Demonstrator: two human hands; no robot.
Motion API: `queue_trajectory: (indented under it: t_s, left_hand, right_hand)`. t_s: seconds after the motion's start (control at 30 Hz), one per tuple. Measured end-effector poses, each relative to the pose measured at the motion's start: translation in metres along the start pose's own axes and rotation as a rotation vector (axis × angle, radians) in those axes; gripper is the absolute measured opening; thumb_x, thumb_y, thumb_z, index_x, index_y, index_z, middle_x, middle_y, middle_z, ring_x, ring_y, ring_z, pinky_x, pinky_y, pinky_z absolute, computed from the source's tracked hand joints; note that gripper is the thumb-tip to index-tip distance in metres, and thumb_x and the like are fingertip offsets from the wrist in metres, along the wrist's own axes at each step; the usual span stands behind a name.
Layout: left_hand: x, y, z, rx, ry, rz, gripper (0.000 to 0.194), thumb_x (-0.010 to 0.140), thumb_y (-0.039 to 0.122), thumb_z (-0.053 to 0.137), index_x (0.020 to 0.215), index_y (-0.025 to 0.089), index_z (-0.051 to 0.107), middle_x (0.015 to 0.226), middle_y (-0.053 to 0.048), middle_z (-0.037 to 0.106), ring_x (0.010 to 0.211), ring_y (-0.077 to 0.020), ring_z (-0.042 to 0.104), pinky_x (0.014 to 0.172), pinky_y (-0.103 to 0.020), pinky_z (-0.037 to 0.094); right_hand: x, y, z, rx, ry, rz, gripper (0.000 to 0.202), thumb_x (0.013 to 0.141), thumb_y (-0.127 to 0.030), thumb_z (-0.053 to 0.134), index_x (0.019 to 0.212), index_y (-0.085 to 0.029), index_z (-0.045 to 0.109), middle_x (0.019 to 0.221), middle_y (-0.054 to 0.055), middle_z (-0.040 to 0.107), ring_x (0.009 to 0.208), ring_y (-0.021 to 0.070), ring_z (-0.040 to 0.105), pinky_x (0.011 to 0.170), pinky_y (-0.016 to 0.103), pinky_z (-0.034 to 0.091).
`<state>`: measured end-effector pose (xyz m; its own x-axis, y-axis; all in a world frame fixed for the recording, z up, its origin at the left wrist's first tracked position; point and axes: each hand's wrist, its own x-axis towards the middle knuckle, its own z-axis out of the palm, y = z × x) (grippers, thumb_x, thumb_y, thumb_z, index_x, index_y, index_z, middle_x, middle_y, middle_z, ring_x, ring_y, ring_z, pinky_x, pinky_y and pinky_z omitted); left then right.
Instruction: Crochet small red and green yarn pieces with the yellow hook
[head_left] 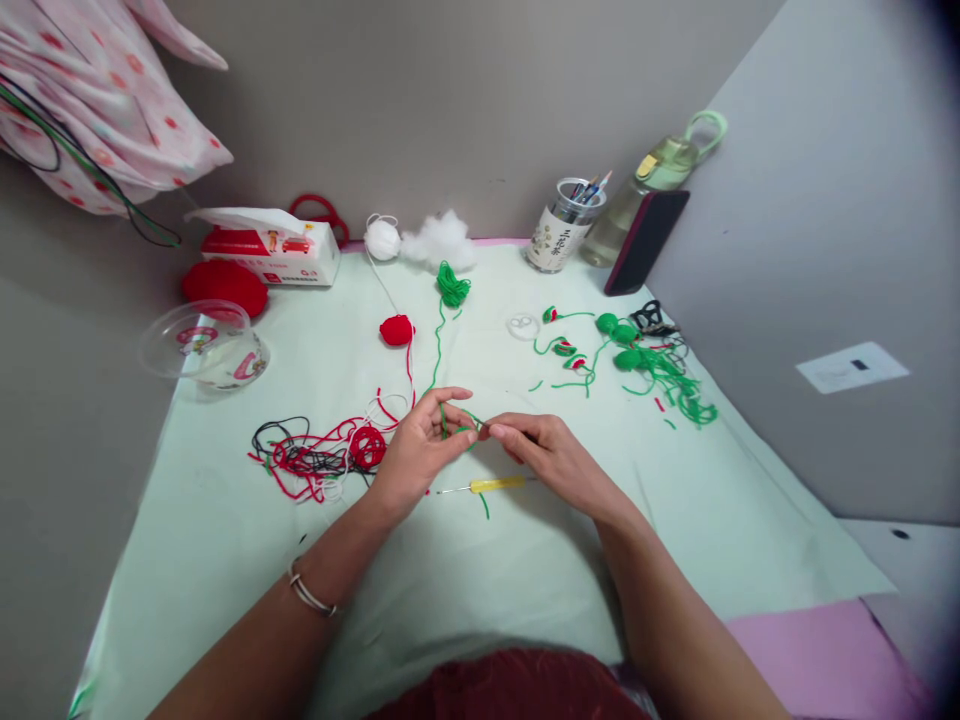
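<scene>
My left hand [427, 447] has green yarn [438, 345] running up over its fingers, and its thumb and fingertips come together on the strand. From there the strand leads back to a small green skein [453, 286]. Thumb and forefinger of my right hand [536, 447] pinch the same yarn right beside the left fingertips. Whatever else sits between the fingertips is too small to make out. Below the hands lies a crochet hook [496, 484] with a yellow handle, near a short green yarn scrap [484, 506].
Tangled red, black and white yarn [319, 460] lies left of my hands. Small green and red crocheted pieces [564, 347] and green yarn tails [679, 385] lie to the right. Behind stand a tissue box [300, 255], white stuffing [441, 242], a pen cup [559, 235], a bottle [611, 230] and a phone [646, 243].
</scene>
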<state>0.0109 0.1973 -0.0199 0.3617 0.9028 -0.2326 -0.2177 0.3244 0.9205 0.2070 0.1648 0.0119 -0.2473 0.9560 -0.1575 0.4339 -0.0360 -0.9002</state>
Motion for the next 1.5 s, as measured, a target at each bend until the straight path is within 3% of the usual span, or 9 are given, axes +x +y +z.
queue_trajectory:
  t_s: [0.07, 0.23, 0.4, 0.47, 0.67, 1.07, 1.23, 1.4, 1.5]
  left_hand:
    - [0.0, 0.0, 0.0, 0.011, 0.002, -0.002, 0.044, 0.075, 0.021, 0.087, 0.115, 0.022, 0.068, 0.084, 0.002, 0.07, 0.082, -0.0169, 0.064, 0.079, -0.03, 0.047]
    - [-0.001, -0.001, -0.002, 0.017, 0.012, 0.003, 0.038, 0.079, 0.023, 0.084, 0.114, 0.022, 0.069, 0.086, 0.002, 0.07, 0.079, -0.0156, 0.061, 0.077, -0.03, 0.046]
    - [-0.002, -0.001, 0.0, 0.021, -0.003, 0.018, 0.041, 0.079, 0.023, 0.083, 0.117, 0.022, 0.067, 0.085, 0.002, 0.069, 0.08, -0.0156, 0.061, 0.076, -0.03, 0.046]
    - [-0.002, 0.0, 0.001, 0.027, -0.015, 0.017, 0.043, 0.078, 0.022, 0.083, 0.117, 0.022, 0.066, 0.083, 0.003, 0.068, 0.08, -0.0158, 0.062, 0.077, -0.03, 0.046]
    - [-0.004, 0.002, 0.002, 0.05, -0.06, 0.013, 0.044, 0.075, 0.019, 0.083, 0.116, 0.022, 0.068, 0.086, 0.002, 0.068, 0.082, -0.0162, 0.063, 0.079, -0.03, 0.046]
    - [-0.004, 0.005, 0.002, 0.073, -0.097, -0.001, 0.043, 0.074, 0.02, 0.081, 0.115, 0.021, 0.067, 0.086, 0.002, 0.067, 0.082, -0.016, 0.062, 0.078, -0.03, 0.045]
    - [-0.005, 0.007, 0.003, 0.095, -0.103, -0.024, 0.043, 0.072, 0.02, 0.083, 0.113, 0.021, 0.069, 0.085, 0.003, 0.064, 0.08, -0.0158, 0.06, 0.075, -0.03, 0.043]
    - [-0.003, 0.006, 0.002, 0.084, -0.111, -0.025, 0.042, 0.072, 0.02, 0.082, 0.111, 0.022, 0.069, 0.085, 0.003, 0.066, 0.082, -0.0165, 0.061, 0.078, -0.031, 0.044]
    - [-0.004, 0.006, 0.002, 0.076, -0.115, -0.03, 0.043, 0.07, 0.019, 0.084, 0.11, 0.021, 0.07, 0.083, 0.003, 0.066, 0.08, -0.0164, 0.06, 0.077, -0.031, 0.043]
  right_hand:
    - [0.001, 0.002, -0.001, -0.015, 0.035, 0.005, 0.043, 0.104, -0.051, 0.054, 0.088, -0.019, 0.078, 0.069, -0.001, 0.059, 0.064, 0.0146, 0.046, 0.063, 0.029, 0.037]
    - [0.0, 0.002, -0.011, -0.08, 0.261, 0.053, 0.042, 0.102, -0.053, 0.054, 0.105, -0.018, 0.078, 0.073, 0.0, 0.06, 0.067, 0.0167, 0.051, 0.066, 0.031, 0.039]
    - [-0.005, -0.003, -0.012, -0.025, -0.053, 0.087, 0.041, 0.102, -0.056, 0.056, 0.102, -0.019, 0.073, 0.075, -0.001, 0.057, 0.069, 0.0156, 0.05, 0.065, 0.03, 0.038]
    - [-0.005, -0.005, -0.008, 0.015, -0.112, 0.096, 0.044, 0.101, -0.06, 0.057, 0.099, -0.018, 0.07, 0.075, -0.002, 0.054, 0.069, 0.0143, 0.047, 0.064, 0.029, 0.036]
    - [-0.004, -0.005, -0.003, 0.128, -0.12, 0.095, 0.051, 0.098, -0.068, 0.059, 0.094, -0.018, 0.068, 0.073, -0.004, 0.05, 0.068, 0.0135, 0.043, 0.063, 0.029, 0.033]
    - [-0.005, -0.002, -0.006, 0.094, -0.114, 0.104, 0.045, 0.098, -0.061, 0.06, 0.095, -0.018, 0.07, 0.073, -0.004, 0.05, 0.068, 0.0132, 0.043, 0.062, 0.029, 0.031]
    - [-0.004, 0.0, -0.005, 0.104, -0.106, 0.105, 0.046, 0.099, -0.061, 0.059, 0.082, -0.019, 0.065, 0.067, -0.006, 0.043, 0.063, 0.0118, 0.036, 0.06, 0.029, 0.027]
    - [-0.005, -0.002, -0.005, 0.081, -0.121, 0.057, 0.039, 0.1, -0.056, 0.059, 0.092, -0.018, 0.068, 0.072, -0.005, 0.046, 0.066, 0.0121, 0.039, 0.061, 0.028, 0.03]
    - [-0.004, -0.001, -0.006, 0.082, -0.123, 0.068, 0.042, 0.1, -0.055, 0.058, 0.081, -0.019, 0.065, 0.067, -0.006, 0.042, 0.062, 0.0116, 0.036, 0.059, 0.029, 0.029]
